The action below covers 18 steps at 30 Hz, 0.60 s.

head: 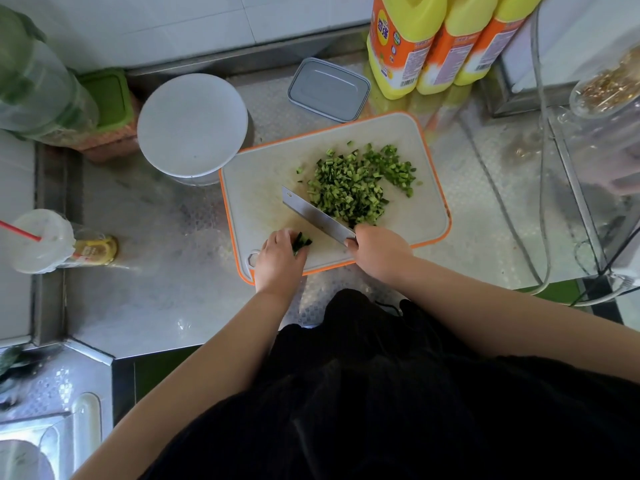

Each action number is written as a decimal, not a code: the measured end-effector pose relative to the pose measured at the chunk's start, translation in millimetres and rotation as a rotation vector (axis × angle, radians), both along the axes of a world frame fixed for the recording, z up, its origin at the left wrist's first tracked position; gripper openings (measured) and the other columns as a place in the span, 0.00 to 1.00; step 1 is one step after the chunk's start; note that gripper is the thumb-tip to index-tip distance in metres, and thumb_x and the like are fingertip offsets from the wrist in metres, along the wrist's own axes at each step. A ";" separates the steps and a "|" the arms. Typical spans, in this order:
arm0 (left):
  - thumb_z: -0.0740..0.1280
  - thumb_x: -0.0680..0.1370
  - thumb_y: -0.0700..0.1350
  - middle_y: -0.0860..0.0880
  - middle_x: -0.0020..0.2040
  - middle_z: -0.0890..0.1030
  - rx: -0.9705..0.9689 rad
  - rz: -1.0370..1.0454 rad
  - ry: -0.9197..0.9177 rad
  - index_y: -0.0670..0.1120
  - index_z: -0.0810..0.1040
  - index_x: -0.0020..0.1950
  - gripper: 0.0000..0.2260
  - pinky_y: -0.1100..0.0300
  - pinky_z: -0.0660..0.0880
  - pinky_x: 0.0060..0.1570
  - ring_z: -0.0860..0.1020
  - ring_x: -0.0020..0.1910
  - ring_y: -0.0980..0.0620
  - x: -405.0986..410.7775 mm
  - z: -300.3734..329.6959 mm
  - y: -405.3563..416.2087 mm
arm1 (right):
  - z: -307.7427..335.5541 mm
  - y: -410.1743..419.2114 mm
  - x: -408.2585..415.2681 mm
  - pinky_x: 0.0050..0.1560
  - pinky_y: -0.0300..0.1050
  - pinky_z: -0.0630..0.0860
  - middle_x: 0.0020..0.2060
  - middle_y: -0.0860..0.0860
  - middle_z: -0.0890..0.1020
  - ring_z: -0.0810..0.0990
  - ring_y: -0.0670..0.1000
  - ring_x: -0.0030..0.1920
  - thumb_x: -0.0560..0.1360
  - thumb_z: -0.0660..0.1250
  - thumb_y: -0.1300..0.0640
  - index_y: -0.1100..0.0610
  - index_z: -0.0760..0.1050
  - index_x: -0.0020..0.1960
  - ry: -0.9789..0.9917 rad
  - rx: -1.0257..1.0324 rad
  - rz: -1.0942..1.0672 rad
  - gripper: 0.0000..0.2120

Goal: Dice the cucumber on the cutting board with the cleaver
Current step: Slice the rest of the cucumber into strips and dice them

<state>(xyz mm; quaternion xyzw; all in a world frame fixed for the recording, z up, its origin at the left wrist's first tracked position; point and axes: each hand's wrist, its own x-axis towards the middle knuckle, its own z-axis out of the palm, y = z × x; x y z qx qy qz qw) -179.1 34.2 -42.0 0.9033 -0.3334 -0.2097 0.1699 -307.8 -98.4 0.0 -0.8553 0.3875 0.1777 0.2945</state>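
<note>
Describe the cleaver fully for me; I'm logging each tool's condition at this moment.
The cleaver has a broad rectangular blade of plain silvery metal with a square far corner. It lies diagonally over the cutting board, tip toward the far left, between the pile of diced cucumber and the uncut cucumber bundle. The right hand grips it at the near end, hiding the handle. Whether the edge touches the board cannot be told.

Right hand (379,252) hides cleaver (317,214) handle; bottle labels (414,60) unreadable.
</note>
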 end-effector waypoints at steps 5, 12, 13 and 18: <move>0.65 0.79 0.48 0.44 0.58 0.76 -0.011 -0.041 0.029 0.44 0.73 0.62 0.14 0.55 0.69 0.52 0.73 0.58 0.44 4.5 -0.3 -25.3 | -1.2 1.1 0.0 0.37 0.46 0.67 0.36 0.51 0.72 0.72 0.54 0.38 0.81 0.55 0.51 0.56 0.66 0.44 -0.016 -0.013 -0.017 0.11; 0.68 0.77 0.48 0.44 0.58 0.74 -0.102 -0.072 0.010 0.42 0.73 0.60 0.15 0.55 0.68 0.52 0.71 0.58 0.45 2.0 -1.6 -28.7 | 2.6 -2.1 0.7 0.35 0.47 0.64 0.30 0.49 0.67 0.71 0.56 0.36 0.81 0.55 0.52 0.58 0.64 0.42 -0.089 -0.052 -0.057 0.12; 0.69 0.77 0.48 0.44 0.57 0.74 -0.147 -0.082 -0.004 0.42 0.74 0.59 0.15 0.55 0.69 0.52 0.71 0.57 0.46 1.5 -2.3 -26.0 | 4.8 -1.9 1.3 0.35 0.46 0.63 0.29 0.49 0.66 0.70 0.56 0.36 0.81 0.55 0.52 0.58 0.64 0.42 -0.093 -0.056 -0.049 0.12; 0.71 0.74 0.38 0.43 0.47 0.78 -0.295 -0.203 -0.135 0.39 0.80 0.48 0.05 0.51 0.76 0.42 0.77 0.47 0.41 3.6 -15.2 -19.3 | 13.2 4.2 4.7 0.36 0.47 0.64 0.37 0.54 0.73 0.71 0.56 0.38 0.81 0.55 0.53 0.58 0.65 0.46 -0.079 -0.076 0.019 0.10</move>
